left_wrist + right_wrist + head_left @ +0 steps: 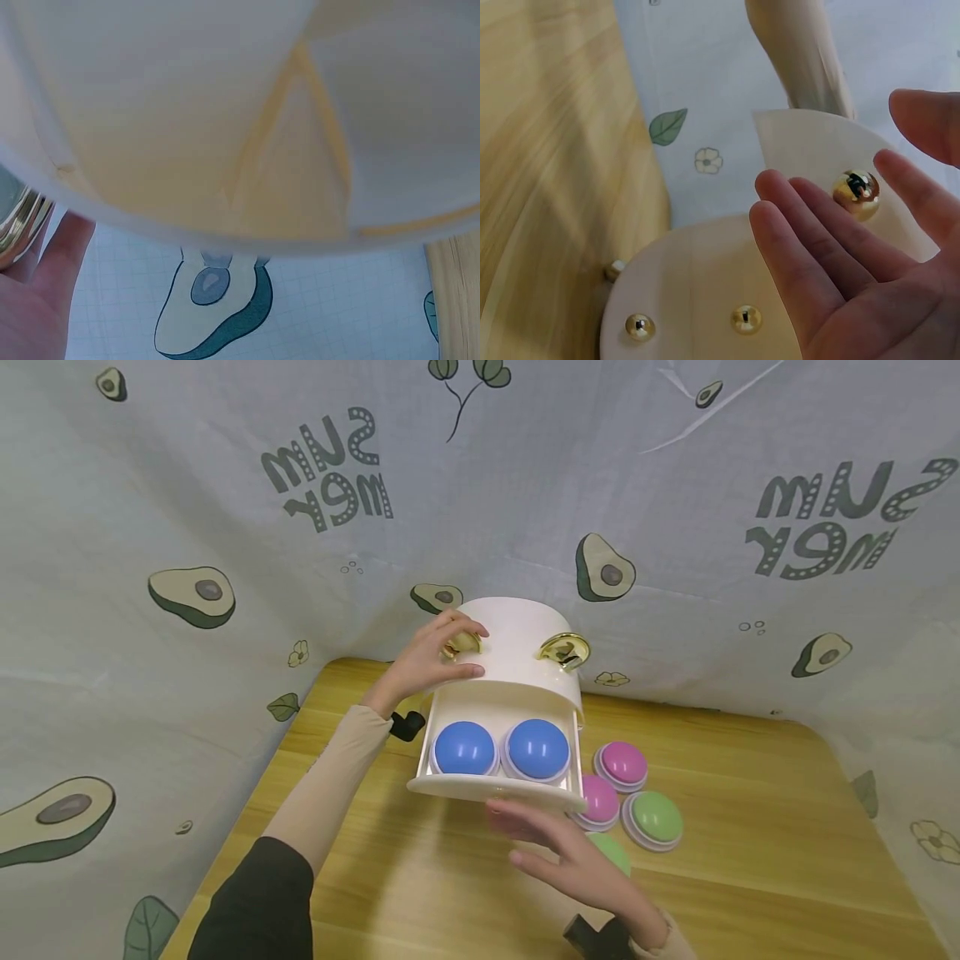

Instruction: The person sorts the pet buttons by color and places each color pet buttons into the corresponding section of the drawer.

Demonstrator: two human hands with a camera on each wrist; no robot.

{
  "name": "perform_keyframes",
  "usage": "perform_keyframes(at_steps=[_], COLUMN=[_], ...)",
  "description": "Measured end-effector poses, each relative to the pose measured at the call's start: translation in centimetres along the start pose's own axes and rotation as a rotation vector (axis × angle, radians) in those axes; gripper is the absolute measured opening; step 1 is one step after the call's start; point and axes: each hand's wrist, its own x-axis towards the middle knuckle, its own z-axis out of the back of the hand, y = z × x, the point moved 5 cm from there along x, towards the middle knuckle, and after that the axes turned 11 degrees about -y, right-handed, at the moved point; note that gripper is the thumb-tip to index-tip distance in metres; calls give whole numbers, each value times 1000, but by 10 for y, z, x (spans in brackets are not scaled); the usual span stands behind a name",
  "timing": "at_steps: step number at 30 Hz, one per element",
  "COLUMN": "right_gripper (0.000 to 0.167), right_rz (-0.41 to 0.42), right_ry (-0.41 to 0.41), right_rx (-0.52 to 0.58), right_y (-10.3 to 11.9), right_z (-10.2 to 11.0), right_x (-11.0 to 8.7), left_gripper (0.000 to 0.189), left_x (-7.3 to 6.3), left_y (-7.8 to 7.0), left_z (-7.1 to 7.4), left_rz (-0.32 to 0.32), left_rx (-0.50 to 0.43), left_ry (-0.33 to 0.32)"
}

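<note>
A white round-topped box (517, 635) with two gold ear-shaped pieces stands at the back of the table, its drawer (498, 700) pulled out. Two blue domed buttons (465, 747) with pale rims sit side by side in the drawer. My left hand (431, 660) grips the box's left gold ear (467, 643), fingers above and thumb below on the white shell. Just in front of the drawer's front panel (480, 788), my right hand (562, 853) is held with its fingers extended. Gold knobs (745, 319) dot that panel in the right wrist view.
On the wooden table (750, 802), right of the drawer, lie two pink domed buttons (624, 763) and two green ones (657, 817); one green button is partly behind my right hand. A cloth (690, 627) printed with avocados hangs behind and beside the table.
</note>
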Motion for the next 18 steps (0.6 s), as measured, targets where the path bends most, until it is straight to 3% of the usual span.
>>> perform_keyframes(at_steps=[11,18], right_gripper=[51,53], right_rz=[-76,27], right_ry=[-78,-101], right_rx=[29,-1], right_y=[-7,-1], right_z=[-3,-1], right_x=[4,11], left_gripper=[44,45], left_x=[1,1], left_y=[-1,-2], left_z=[1,2], left_rz=[-19,-30], left_rx=[-1,0], left_ry=[20,38])
